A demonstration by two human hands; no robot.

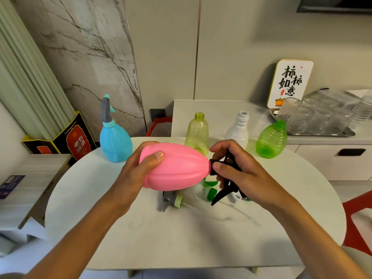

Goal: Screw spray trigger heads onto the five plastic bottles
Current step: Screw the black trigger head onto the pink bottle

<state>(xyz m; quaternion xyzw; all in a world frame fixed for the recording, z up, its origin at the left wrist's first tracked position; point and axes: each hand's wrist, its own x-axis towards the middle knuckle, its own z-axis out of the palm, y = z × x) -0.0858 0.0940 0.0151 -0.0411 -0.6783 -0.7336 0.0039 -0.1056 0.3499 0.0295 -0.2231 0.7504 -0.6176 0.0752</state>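
Note:
My left hand (138, 172) grips a pink ribbed bottle (177, 168), held on its side above the white table (181, 238), neck pointing right. At that neck my right hand (235, 170) pinches the collar of a black trigger head (225, 190). A blue bottle (115, 141) with a grey and blue trigger head on it stands at the back left. A yellow-green bottle (198, 133), a white bottle (238, 131) and a green ribbed bottle (271, 141) stand open-necked along the back. Loose trigger heads lie under the pink bottle: a grey one (171, 200) and green and white ones (211, 190).
A metal tray of clear glasses (314, 119) sits on the counter at the back right, beside a framed sign (289, 83). A black and red box (68, 139) stands at the left. A red chair (358, 224) is at the table's right edge.

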